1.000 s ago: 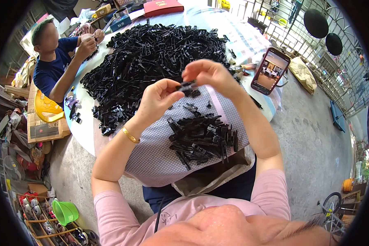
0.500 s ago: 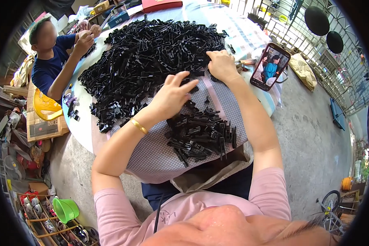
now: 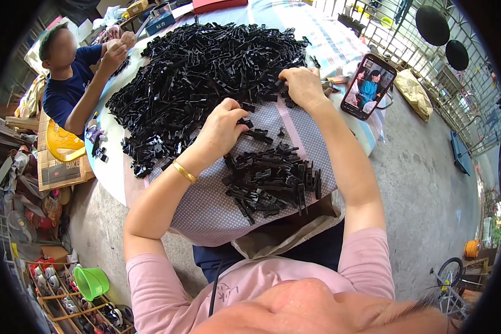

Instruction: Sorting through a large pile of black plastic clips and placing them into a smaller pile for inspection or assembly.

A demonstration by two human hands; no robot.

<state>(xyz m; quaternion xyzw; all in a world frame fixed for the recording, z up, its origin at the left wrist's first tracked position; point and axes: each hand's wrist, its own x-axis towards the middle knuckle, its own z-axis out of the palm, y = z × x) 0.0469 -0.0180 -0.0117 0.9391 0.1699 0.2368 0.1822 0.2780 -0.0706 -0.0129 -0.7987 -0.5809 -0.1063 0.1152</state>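
A large heap of small black plastic clips [image 3: 200,72] covers much of the cloth-covered table [image 3: 206,206]. My left hand [image 3: 224,127] is at the heap's near edge, its fingers curled in a pinch on a black clip [image 3: 247,122]. My right hand [image 3: 305,88] rests at the heap's right edge with bent fingers closed on clips that they partly hide. Between my forearms, near the table's front edge, lies a smaller pile of black clips [image 3: 273,181], many of them side by side.
A phone [image 3: 367,89] showing a video stands at the table's right. Across on the left sits another person [image 3: 75,78], both hands raised together. A red box [image 3: 220,4] and a blue box [image 3: 160,22] lie at the far side. An open sack [image 3: 295,236] hangs below the front edge.
My left hand has drawn its spread fingers together onto a clip and lowered slightly. The right hand has shifted only a little, staying at the heap's edge.
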